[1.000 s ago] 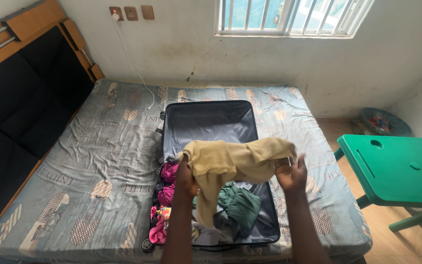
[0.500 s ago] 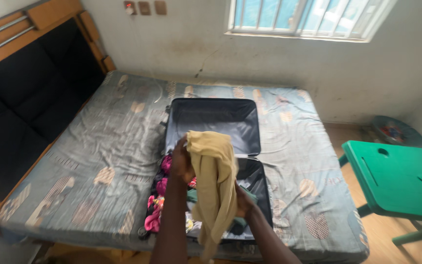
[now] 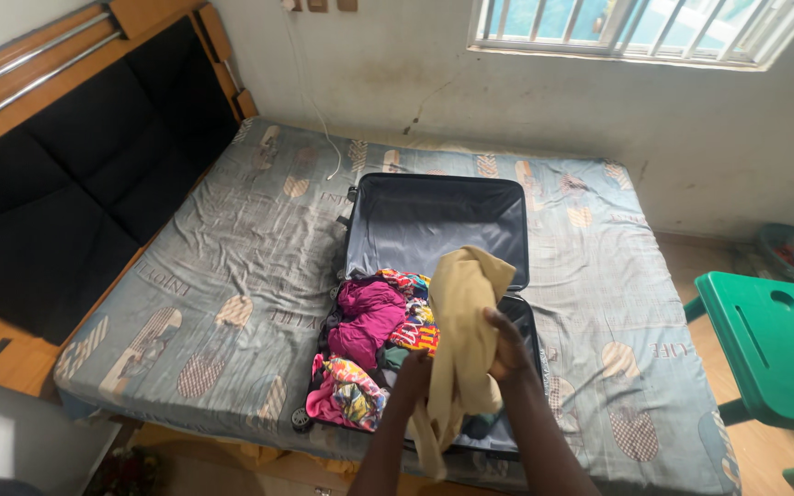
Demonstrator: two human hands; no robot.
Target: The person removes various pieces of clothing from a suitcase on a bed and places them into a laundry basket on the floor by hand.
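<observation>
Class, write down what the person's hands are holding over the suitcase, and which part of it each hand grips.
Both hold the tan garment: right hand at its right edge mid-length, left hand lower on its left side.

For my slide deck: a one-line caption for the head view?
Both hands, left and right, hold a tan cloth garment above an open dark suitcase.

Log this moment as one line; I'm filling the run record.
left hand: grips tan garment | right hand: grips same garment | garment: bunched above open suitcase | suitcase: on bed
</observation>
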